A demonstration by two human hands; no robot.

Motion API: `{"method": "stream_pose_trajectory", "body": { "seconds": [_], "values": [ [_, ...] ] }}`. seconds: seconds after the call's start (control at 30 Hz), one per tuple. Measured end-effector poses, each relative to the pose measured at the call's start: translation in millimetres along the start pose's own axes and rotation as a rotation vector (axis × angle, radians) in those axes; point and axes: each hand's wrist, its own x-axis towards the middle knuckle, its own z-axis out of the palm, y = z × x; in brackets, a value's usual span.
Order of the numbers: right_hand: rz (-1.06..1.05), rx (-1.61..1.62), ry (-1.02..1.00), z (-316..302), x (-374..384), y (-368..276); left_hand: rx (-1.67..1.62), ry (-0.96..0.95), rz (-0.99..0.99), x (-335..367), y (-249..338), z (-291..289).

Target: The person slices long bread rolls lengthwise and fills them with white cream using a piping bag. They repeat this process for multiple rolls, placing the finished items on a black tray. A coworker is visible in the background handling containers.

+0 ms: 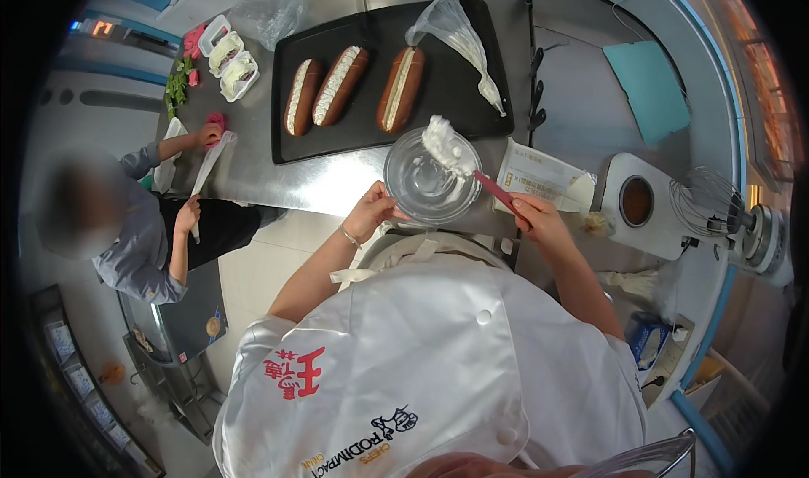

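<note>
My left hand (373,212) grips the near left rim of a clear bowl (412,193), which is smeared inside with white cream. The red handle of a spatula (495,190) is held in my right hand (539,219). A thick lump of cream (445,145) covers the spatula's head over the far right part of the bowl. Just beyond, on a black baking tray (337,147), lie two long brown rolls (340,88) topped with white cream and another split roll (402,86) with a smoother, paler filling. A clear piping bag (459,44) with some cream rests at the tray's right.
At the left, a co-worker (139,233) holds a long white wrapper (211,170) near pink flowers (193,77) and an open white box (238,73). To my right are a carton (543,174), a stand mixer (645,200) with a whisk, and a teal board (647,90).
</note>
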Motion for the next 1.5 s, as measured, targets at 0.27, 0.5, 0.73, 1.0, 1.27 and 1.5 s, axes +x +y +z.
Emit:
{"method": "stream_pose_trajectory", "body": {
  "seconds": [0.27, 0.5, 0.73, 1.0, 1.27, 1.5],
  "values": [
    [-0.138, -0.594, 0.061, -15, 53, 61, 0.250, 0.087, -0.173, 17, -9, -20],
    [-0.422, -1.138, 0.075, 25, 29, 15, 0.183, 0.033, -0.205, 13, -10, -23],
    [-0.232, -1.348, -0.032, 55, 32, -3, 0.135, 0.011, -0.129, 17, -34, -41],
    [-0.417, -0.878, -0.113, 41, 67, 52, 0.169, -0.013, -0.148, 32, -45, -57],
    [0.142, -0.100, -0.010, 13, 27, 35, 0.065, 0.052, -0.188, 19, -41, -41],
    [-0.070, -0.493, 0.047, -9, 53, 51, 0.208, 0.127, -0.215, 2, -1, -36]
  ]
}}
